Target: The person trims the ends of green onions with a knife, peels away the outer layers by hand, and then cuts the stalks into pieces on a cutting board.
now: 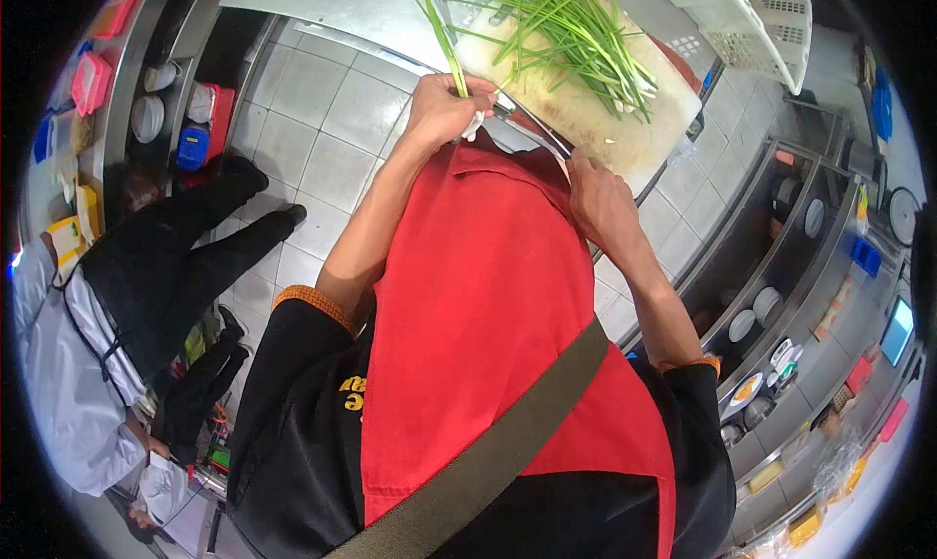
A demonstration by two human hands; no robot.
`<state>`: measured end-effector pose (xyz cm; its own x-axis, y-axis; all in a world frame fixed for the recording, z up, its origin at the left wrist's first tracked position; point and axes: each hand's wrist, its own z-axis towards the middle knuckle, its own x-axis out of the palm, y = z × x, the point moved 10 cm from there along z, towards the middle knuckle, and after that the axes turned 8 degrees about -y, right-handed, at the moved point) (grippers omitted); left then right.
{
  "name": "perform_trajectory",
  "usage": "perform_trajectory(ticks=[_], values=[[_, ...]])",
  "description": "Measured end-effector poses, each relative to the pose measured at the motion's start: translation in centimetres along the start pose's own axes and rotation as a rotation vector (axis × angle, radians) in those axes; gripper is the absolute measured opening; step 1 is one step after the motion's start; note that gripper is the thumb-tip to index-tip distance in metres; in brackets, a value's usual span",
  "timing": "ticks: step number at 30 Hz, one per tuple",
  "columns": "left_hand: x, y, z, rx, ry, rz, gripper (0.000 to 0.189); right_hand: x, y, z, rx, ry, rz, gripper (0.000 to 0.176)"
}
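My left hand (449, 108) is closed around the white ends of a few spring onions (442, 38), whose long green leaves point up and away from me. A knife (549, 136) is gripped in my right hand (602, 204), its blade angled toward my left hand along the near edge of the cutting board. That white cutting board (600, 141) is stained and carries a loose pile of spring onions (581, 46), with the white ends toward the right. Whether the blade touches the held stalks is hard to make out.
The board rests on a steel table (332, 10). A white perforated basket (756, 46) stands at the far right. Shelves with plates (742, 323) run along the right side. Another person in dark trousers (161, 256) is on the left, near shelving with a red container (222, 120).
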<state>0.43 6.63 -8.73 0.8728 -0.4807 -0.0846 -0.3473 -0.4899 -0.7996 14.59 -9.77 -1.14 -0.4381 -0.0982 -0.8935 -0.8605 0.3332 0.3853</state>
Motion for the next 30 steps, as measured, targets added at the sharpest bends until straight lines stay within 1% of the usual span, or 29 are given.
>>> perform_trajectory(ticks=[5,8,10,11,13,14,16,17,19,20,22,23,25,26,27,28,29,30], values=[[0.0,0.1,-0.1,-0.018,-0.001,0.019,0.016,0.8,0.0,0.3,0.004,-0.025,-0.032,0.015],[0.0,-0.1,-0.2,0.006,0.012,0.008,0.015,1.4,-0.4,0.6,0.005,-0.045,-0.070,0.015],[-0.5,-0.5,-0.6,0.013,0.003,0.021,0.012,1.0,0.0,0.8,-0.025,-0.057,-0.003,0.015],[-0.7,0.3,0.0,0.016,0.006,0.022,0.012,0.7,0.0,0.7,-0.023,-0.060,-0.004,0.015],[-1.5,0.1,1.0,0.122,-0.021,-0.061,0.012,0.1,0.1,0.5,-0.006,-0.063,0.111,0.019],[-1.6,0.7,1.4,0.121,-0.023,-0.062,0.012,-0.1,0.2,0.3,-0.009,-0.061,0.112,0.019],[-1.6,-0.8,0.4,0.078,-0.074,0.012,0.016,-0.8,-0.6,0.2,0.090,-0.069,0.263,0.026],[-1.1,-1.4,0.1,0.080,-0.075,0.009,0.016,-1.3,-0.5,0.4,0.088,-0.069,0.260,0.026],[0.2,-4.3,-0.8,0.354,-0.089,0.368,0.018,-2.7,-1.2,0.7,0.189,-0.157,0.340,0.031],[0.6,-4.3,-0.8,0.356,-0.090,0.369,0.018,-2.6,-1.4,0.9,0.188,-0.159,0.341,0.031],[1.4,-4.4,-0.6,0.445,-0.111,0.418,0.018,-3.2,-2.3,1.4,0.203,-0.237,0.354,0.033],[1.4,-4.4,-0.3,0.466,-0.136,0.417,0.016,-3.3,-2.3,1.5,0.201,-0.243,0.356,0.033],[1.5,-4.1,-0.1,0.481,-0.142,0.433,0.015,-3.5,-2.5,1.6,0.239,-0.263,0.388,0.040],[1.4,-4.2,0.1,0.494,-0.146,0.446,0.014,-3.6,-2.3,1.6,0.233,-0.269,0.394,0.040],[1.3,-4.3,0.1,0.404,-0.107,0.477,0.014,-4.0,-2.0,1.5,0.230,-0.301,0.425,0.037],[0.8,-4.5,0.0,0.415,-0.114,0.483,0.014,-4.4,-1.8,1.4,0.226,-0.334,0.457,0.035],[0.8,-4.3,0.0,0.416,-0.073,0.449,0.013,-4.1,-2.2,1.3,0.278,-0.287,0.434,0.035],[0.8,-4.3,-0.2,0.416,-0.029,0.414,0.012,-4.1,-2.5,1.2,0.270,-0.295,0.439,0.035]])
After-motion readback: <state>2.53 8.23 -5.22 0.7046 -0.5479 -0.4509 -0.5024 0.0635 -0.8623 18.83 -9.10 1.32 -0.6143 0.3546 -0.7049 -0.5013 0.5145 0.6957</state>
